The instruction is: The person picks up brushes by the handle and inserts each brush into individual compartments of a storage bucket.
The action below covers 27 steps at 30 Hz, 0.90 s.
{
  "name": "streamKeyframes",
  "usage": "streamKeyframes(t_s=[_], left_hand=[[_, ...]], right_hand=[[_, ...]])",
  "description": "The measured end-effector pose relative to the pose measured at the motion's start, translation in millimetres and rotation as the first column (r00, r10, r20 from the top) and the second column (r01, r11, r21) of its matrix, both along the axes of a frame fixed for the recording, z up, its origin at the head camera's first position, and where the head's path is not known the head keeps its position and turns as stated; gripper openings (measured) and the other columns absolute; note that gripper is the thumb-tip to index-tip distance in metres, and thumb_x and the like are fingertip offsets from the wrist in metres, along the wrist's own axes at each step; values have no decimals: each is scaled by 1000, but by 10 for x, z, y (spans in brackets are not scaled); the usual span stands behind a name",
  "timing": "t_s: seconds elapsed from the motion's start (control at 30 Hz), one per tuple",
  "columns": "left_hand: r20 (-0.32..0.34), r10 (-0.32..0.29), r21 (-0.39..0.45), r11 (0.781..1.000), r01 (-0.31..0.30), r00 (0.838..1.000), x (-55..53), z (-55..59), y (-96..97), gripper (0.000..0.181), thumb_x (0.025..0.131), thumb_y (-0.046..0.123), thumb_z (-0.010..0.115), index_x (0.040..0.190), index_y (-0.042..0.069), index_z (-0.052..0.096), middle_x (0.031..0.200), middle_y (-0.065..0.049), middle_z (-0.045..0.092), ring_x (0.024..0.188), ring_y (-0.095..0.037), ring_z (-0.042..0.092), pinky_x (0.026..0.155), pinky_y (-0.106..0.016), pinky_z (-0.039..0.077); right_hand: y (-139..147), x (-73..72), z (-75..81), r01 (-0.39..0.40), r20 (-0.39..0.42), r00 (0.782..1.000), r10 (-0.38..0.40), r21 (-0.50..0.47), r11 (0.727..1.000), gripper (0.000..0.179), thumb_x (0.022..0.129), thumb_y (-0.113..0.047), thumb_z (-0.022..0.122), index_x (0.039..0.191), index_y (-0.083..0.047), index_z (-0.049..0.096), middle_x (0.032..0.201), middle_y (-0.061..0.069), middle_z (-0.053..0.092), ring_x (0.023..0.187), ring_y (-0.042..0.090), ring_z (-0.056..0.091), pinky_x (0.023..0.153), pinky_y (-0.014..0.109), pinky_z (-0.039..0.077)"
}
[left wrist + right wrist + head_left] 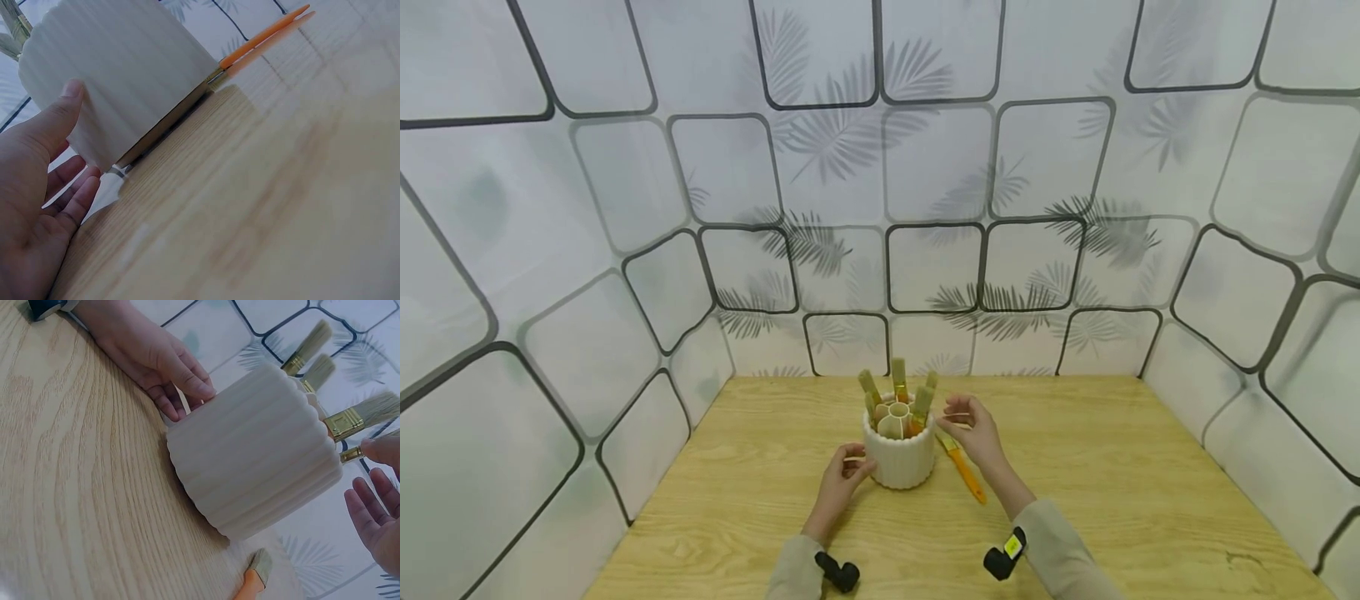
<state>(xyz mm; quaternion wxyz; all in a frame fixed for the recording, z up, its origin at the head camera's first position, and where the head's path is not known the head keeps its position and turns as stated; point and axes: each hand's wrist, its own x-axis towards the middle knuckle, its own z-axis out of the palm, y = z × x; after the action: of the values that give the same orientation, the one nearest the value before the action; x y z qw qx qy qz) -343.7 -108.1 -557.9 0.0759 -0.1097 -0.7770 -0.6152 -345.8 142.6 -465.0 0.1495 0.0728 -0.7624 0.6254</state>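
A white ribbed pot point(901, 462) with round compartments inside stands upright on the table, holding several paintbrushes point(345, 423) bristles up. At its left side is my left hand point(841, 483), the thumb laid against the ribbed wall and the loosely bent fingers near the base in the left wrist view. My right hand point(973, 429) is at the right of the rim, thumb and fingers spread apart; in the right wrist view its thumb overlaps the bristles of a small brush. One orange-handled paintbrush point(966, 475) lies on the table just right of the pot, bristles toward it.
The light wooden table point(722, 500) ends at a patterned backdrop point(835, 275) of dark rounded squares and grey leaves, which also rises on both sides. A small black camera point(837, 573) is on the left wrist and another camera point(1002, 557) on the right.
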Motion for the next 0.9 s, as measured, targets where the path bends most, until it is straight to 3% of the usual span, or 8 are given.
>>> streamKeyframes(t_s=[0.2,0.43,0.67,0.9], left_hand=[[10,1,3,1000,-1,1000,11,7,0,45,85,37,66,117,9,53,114,-11,55,95,-19,56,79,-20,48],[-5,-6,9,1000,7,1000,2,-7,-3,43,85,34,66,116,7,53,113,-12,54,93,-16,56,78,-20,48],[0,-36,8,999,36,999,208,293,23,36,89,17,63,117,-1,50,115,-22,53,96,-27,56,77,-20,48],[-8,-23,3,1000,23,1000,209,303,30,36,89,16,63,117,-4,51,114,-23,53,95,-26,56,77,-19,47]], right_hand=[[21,16,-40,-5,-39,999,5,-2,1000,36,80,-5,72,110,4,55,104,21,59,94,29,60,80,23,51],[60,56,-56,-14,-10,1000,14,-10,1000,35,80,-5,71,110,2,56,106,21,59,94,28,60,79,23,51],[75,82,-72,0,34,999,-1,8,1000,33,81,-3,70,109,3,55,106,22,59,98,33,58,76,19,49],[112,25,-199,23,44,999,-25,44,999,31,81,-6,70,109,-2,57,106,19,60,95,27,59,77,25,52]])
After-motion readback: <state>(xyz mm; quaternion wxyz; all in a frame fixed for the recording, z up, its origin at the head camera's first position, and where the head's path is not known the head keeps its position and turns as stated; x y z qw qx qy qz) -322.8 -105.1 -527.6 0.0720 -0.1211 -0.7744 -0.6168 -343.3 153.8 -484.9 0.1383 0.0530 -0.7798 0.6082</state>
